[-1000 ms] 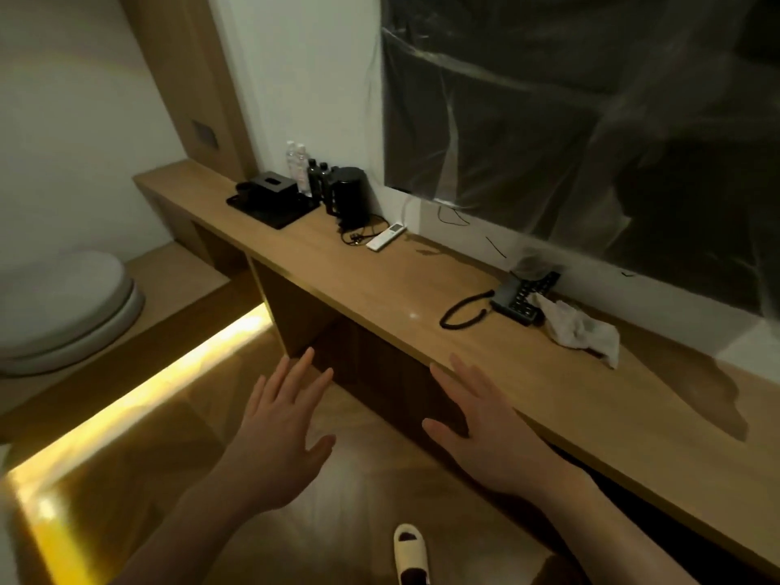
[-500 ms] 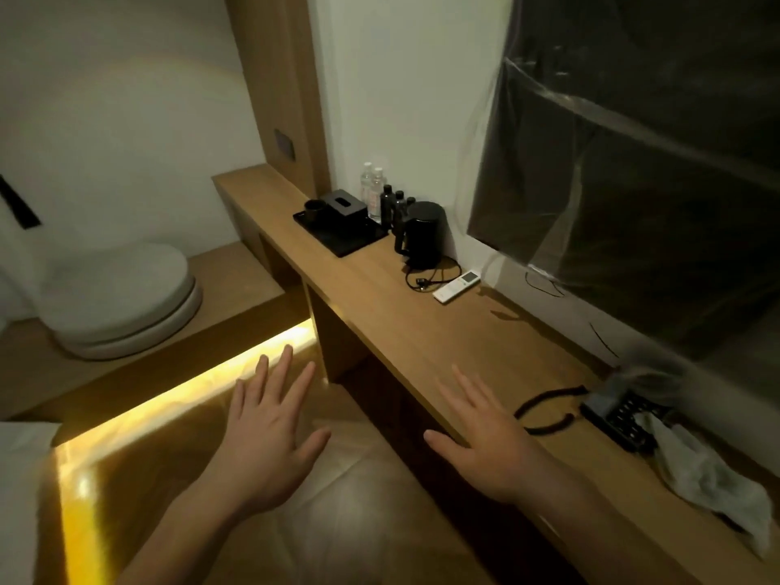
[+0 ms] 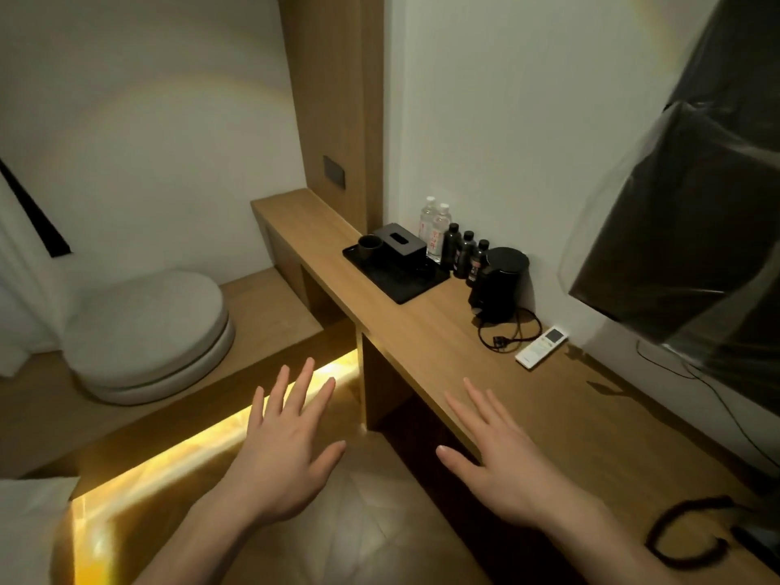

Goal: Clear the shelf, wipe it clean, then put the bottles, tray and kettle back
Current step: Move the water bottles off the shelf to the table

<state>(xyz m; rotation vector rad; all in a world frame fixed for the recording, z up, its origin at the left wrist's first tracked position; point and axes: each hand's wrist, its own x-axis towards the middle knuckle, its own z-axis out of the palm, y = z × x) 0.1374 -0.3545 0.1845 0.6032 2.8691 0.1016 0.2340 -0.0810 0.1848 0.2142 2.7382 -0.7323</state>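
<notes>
left hand [image 3: 287,449] grip: flat, empty | right hand [image 3: 502,462] grip: flat (over shelf [image 3: 422,331])

dim room | warm glow from floor light strip [image 3: 202,449] | wide-angle edge warp

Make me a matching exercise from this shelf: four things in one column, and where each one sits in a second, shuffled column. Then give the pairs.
Things
1. cup
2. kettle
3. remote
4. clear water bottles

Places
A. flat on the bare shelf, just past the coiled cord
B. on the black tray, at its far left corner
C. against the wall, behind the tissue box
D. on the shelf, right of the row of small dark bottles

Pairs: 1-B, 2-D, 3-A, 4-C
</notes>
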